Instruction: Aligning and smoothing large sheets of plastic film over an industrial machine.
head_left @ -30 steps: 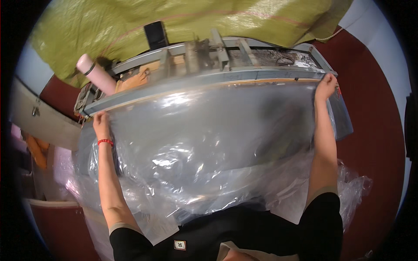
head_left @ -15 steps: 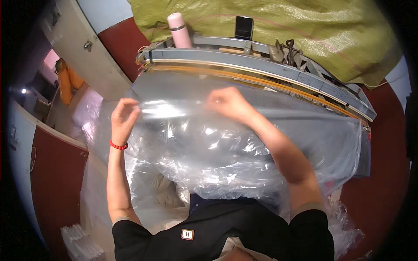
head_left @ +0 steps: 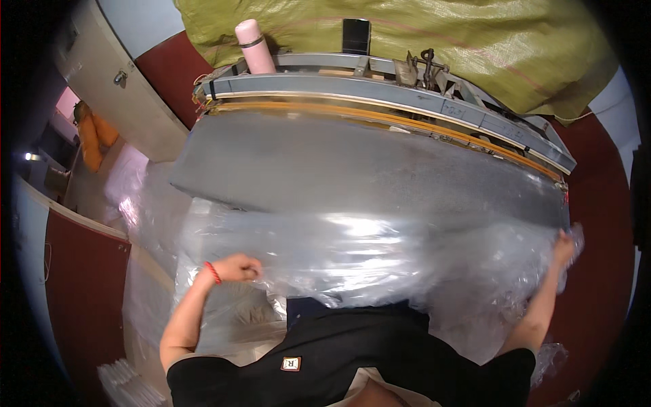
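A thin, glossy, crinkled clear plastic sheet [head_left: 366, 254] spreads along the near side of the flat, dull grey table [head_left: 291, 156], pinched in the right hand [head_left: 563, 249] by the table's right end; the left hand [head_left: 241, 268] curls before the table, its grip impossible to tell. Behind the table are a long metal bar [head_left: 325, 88], a smooth pink bottle [head_left: 256, 53] and shiny yellow-green woven cloth [head_left: 434, 37].

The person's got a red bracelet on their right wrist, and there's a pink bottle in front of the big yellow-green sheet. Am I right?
Nearly! The red bracelet is on the wrist of the left hand, as the head view shows. The pink bottle is in front of the big yellow-green sheet.
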The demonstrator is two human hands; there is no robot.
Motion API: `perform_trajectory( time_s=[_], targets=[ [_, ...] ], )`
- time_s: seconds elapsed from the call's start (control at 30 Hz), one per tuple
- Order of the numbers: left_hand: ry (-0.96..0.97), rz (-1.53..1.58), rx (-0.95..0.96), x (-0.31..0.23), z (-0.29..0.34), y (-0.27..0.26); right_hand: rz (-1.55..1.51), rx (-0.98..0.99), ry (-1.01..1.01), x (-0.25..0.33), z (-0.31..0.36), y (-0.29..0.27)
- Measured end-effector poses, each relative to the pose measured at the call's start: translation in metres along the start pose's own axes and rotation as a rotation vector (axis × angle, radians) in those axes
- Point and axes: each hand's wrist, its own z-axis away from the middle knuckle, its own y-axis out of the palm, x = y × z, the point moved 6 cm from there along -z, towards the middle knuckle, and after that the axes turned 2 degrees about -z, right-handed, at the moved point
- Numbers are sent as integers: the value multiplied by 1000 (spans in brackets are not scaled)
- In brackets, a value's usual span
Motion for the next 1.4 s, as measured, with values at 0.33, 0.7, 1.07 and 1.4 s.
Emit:
perform_trajectory(
  time_s=[0.33, 0.7, 1.07, 1.4],
  targets=[
    [-4, -996, -1791, -66, 96, -312, 105, -128, 362, -82, -4, -81],
    [-389, -345, -1290, 124, -89, -318, 286, 23, 513, -31, -25, -18],
    [-357, -595, -1704, 59, -65, -318, 313, -22, 454, -2, -32, 11],
    [659, 479, 440, -419, -236, 114, 305, -12, 455, -14, -25, -3]
  ],
)
